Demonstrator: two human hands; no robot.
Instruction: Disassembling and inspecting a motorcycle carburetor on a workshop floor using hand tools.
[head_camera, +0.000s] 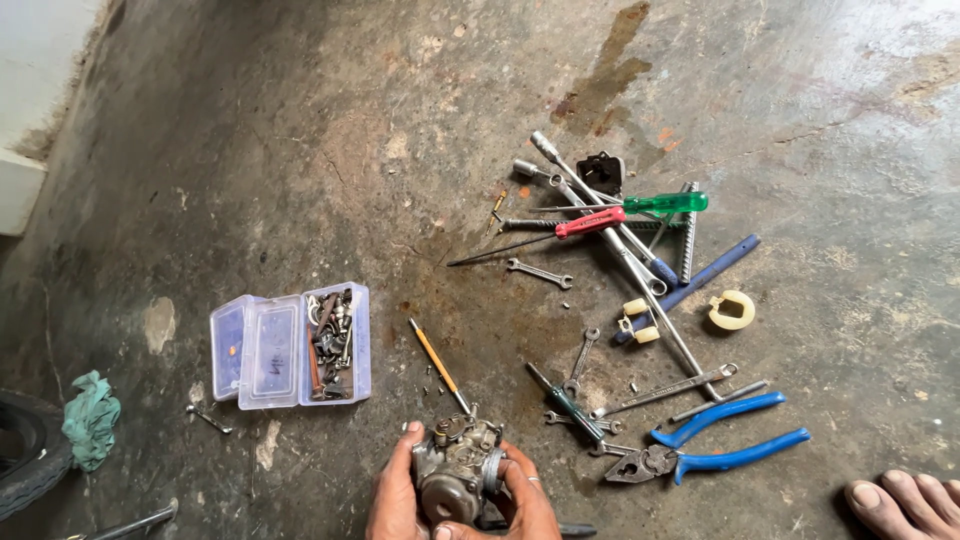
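Head view: both hands hold a grimy metal carburettor low at frame bottom, just above the concrete floor. Left hand wraps its left side, thumb up along the body; right hand cups the right side w/ fingers closed round it, a ring on one finger. So both grips are clamped on the carb, no tool in either. Looks like an inspect/turn-over step, part being held steady and looked at, prob. mid-strip. Next move, by my read, calls for one hand to free up and pick a driver; the orange-handled screwdriver lies just beside the carb, tip toward it, so it's the nearest. Counts: 1 clear plastic box, lid open, full of screws & small bits; 4 screwdrivers seen clearly (orange, red, green, dark green); 1 pair of blue-handled pliers; several open spanners, at least 3, pile too tangled for exact no.; 1 cream C-shaped plastic piece; 1 teal rag at left by a tyre edge. Bare toes at lower right.
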